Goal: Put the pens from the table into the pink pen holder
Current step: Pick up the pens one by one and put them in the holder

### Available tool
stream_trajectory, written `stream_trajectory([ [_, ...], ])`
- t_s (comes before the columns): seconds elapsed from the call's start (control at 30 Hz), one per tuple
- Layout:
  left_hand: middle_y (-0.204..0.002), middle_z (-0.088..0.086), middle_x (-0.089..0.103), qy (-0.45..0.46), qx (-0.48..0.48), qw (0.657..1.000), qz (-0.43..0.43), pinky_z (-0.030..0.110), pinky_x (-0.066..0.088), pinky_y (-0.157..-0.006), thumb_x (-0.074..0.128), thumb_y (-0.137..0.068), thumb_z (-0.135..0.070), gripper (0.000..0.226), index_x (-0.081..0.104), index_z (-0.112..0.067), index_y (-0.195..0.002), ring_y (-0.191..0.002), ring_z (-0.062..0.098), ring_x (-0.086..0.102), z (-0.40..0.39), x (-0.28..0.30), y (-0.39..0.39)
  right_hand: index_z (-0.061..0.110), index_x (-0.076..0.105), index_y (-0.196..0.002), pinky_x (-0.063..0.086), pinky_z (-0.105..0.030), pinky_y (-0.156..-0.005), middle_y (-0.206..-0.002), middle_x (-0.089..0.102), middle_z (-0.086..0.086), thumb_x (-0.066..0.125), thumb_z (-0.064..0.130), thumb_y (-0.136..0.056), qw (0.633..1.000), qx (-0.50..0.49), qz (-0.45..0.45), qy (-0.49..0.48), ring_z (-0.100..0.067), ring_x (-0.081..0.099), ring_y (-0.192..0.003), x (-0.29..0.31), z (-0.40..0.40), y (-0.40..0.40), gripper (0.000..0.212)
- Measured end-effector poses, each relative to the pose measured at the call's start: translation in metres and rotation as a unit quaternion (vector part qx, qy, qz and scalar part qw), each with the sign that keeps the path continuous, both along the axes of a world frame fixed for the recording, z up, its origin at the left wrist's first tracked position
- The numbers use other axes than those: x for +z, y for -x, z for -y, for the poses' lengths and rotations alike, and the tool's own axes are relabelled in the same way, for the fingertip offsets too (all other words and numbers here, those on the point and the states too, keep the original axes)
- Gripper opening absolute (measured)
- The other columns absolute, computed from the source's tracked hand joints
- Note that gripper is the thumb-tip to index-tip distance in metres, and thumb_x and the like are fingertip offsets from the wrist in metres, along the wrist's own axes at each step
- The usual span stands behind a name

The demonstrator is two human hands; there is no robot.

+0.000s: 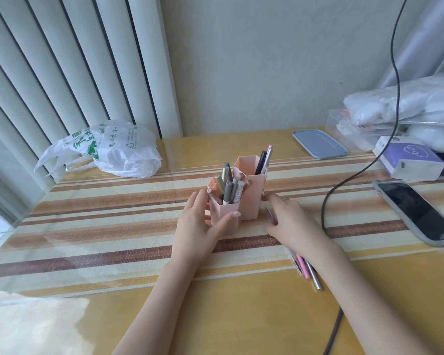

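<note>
The pink pen holder [251, 198] stands mid-table, made of hexagonal tubes of different heights. Several pens stick out of its front tube, and a black and a pink pen out of the tall back tube. My left hand [198, 226] grips the front tube, thumb across its face. My right hand [290, 221] lies on the table just right of the holder, fingers closed around a pen [271, 213]. A few more pens [305, 267], pink, white and silver, lie on the table under my right forearm.
A white plastic bag [108, 149] sits at the back left. A blue lid [319, 144], a tissue pack [408, 160], a phone [420, 213] and stacked bags are on the right. A black cable [344, 183] drops to the table right of my hand.
</note>
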State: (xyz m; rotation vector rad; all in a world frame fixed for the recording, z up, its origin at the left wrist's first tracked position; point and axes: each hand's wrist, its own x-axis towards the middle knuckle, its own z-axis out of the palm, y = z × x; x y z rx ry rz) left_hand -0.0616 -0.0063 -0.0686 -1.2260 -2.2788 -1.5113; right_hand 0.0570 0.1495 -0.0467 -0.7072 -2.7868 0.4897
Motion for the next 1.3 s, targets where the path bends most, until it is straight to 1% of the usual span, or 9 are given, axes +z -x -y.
stream_trajectory([
  [0.17, -0.093, -0.002, 0.056, -0.001, 0.001, 1.0, 0.007, 0.011, 0.045, -0.063, 0.059, -0.072, -0.059, 0.054, 0.053, -0.01, -0.093, -0.082, 0.009, 0.055, 0.001, 0.001, 0.0, 0.011, 0.055, -0.121, 0.047, -0.032, -0.053, -0.073, 0.056, -0.002, 0.056, 0.01, -0.082, 0.998, -0.05, -0.029, 0.037, -0.021, 0.058, -0.066, 0.0, 0.0, 0.003, 0.038],
  [0.27, -0.093, -0.005, 0.055, -0.003, 0.001, 1.0, 0.012, 0.017, 0.049, -0.064, 0.06, -0.072, -0.058, 0.052, 0.053, -0.01, -0.092, -0.083, 0.007, 0.055, 0.0, 0.0, 0.0, 0.017, 0.057, -0.119, 0.044, -0.025, -0.055, -0.063, 0.058, 0.003, 0.063, 0.007, -0.079, 0.969, -0.091, -0.208, 0.096, -0.013, 0.055, -0.056, 0.009, -0.003, 0.002, 0.042],
  [0.43, -0.094, -0.002, 0.055, 0.004, 0.006, 1.0, 0.008, 0.023, 0.052, -0.066, 0.06, -0.072, -0.06, 0.051, 0.051, -0.012, -0.088, -0.084, 0.011, 0.057, 0.0, 0.0, 0.001, 0.029, 0.046, -0.11, 0.047, -0.038, -0.061, -0.071, 0.058, 0.003, 0.057, 0.0, -0.079, 0.781, -0.114, -0.586, 0.183, -0.028, 0.055, -0.058, 0.042, -0.001, -0.01, 0.044],
  [0.6, -0.096, -0.002, 0.055, 0.025, 0.01, 0.999, -0.043, 0.032, 0.053, -0.069, 0.057, -0.075, -0.062, 0.059, 0.055, -0.012, -0.105, -0.086, 0.017, 0.055, 0.0, 0.0, -0.001, 0.011, 0.032, -0.121, 0.043, -0.035, -0.058, -0.082, 0.049, -0.012, 0.048, -0.001, -0.09, 0.685, -0.062, -0.712, 0.14, -0.044, 0.048, -0.06, 0.066, 0.017, -0.021, 0.038],
  [0.73, -0.099, -0.004, 0.054, 0.046, 0.019, 0.996, -0.07, 0.04, 0.052, -0.069, 0.056, -0.076, -0.062, 0.066, 0.052, -0.014, -0.12, -0.09, 0.018, 0.054, 0.001, 0.002, -0.004, 0.017, 0.033, -0.12, 0.046, -0.036, -0.058, -0.087, 0.05, -0.011, 0.05, -0.003, -0.093, 0.699, -0.043, -0.707, 0.104, -0.034, 0.052, -0.066, 0.064, 0.022, -0.02, 0.038],
  [0.9, -0.101, -0.001, 0.055, 0.059, 0.019, 0.993, -0.102, 0.039, 0.052, -0.066, 0.056, -0.077, -0.061, 0.064, 0.05, -0.013, -0.119, -0.09, 0.021, 0.055, 0.001, 0.005, -0.008, 0.023, 0.044, -0.118, 0.046, -0.02, -0.068, -0.084, 0.057, 0.003, 0.055, -0.007, -0.089, 0.769, -0.016, -0.635, 0.072, -0.003, 0.057, -0.074, 0.048, 0.017, -0.011, 0.043],
  [1.1, -0.099, -0.002, 0.054, 0.059, 0.02, 0.993, -0.097, 0.036, 0.05, -0.065, 0.054, -0.077, -0.062, 0.064, 0.052, -0.012, -0.117, -0.089, 0.02, 0.055, 0.001, 0.006, -0.008, 0.008, 0.062, -0.113, 0.048, -0.021, -0.071, -0.084, 0.064, -0.005, 0.052, -0.004, -0.088, 0.857, 0.026, -0.514, -0.013, -0.02, 0.058, -0.07, 0.023, 0.01, -0.002, 0.029],
  [1.2, -0.098, -0.005, 0.052, 0.056, 0.025, 0.994, -0.091, 0.032, 0.047, -0.064, 0.054, -0.077, -0.062, 0.063, 0.052, -0.012, -0.115, -0.088, 0.019, 0.054, 0.001, 0.006, -0.007, 0.003, 0.065, -0.112, 0.044, -0.021, -0.079, -0.088, 0.062, -0.003, 0.042, -0.01, -0.081, 0.868, 0.041, -0.495, -0.03, -0.026, 0.056, -0.074, 0.014, 0.008, 0.002, 0.041],
  [1.3, -0.098, -0.008, 0.051, 0.055, 0.025, 0.994, -0.086, 0.03, 0.045, -0.064, 0.053, -0.076, -0.063, 0.062, 0.052, -0.013, -0.114, -0.088, 0.017, 0.052, 0.001, 0.005, -0.006, 0.007, 0.065, -0.114, 0.044, -0.019, -0.08, -0.089, 0.059, -0.002, 0.04, -0.015, -0.076, 0.865, 0.012, -0.502, -0.012, -0.016, 0.055, -0.077, 0.014, 0.004, 0.002, 0.05],
])
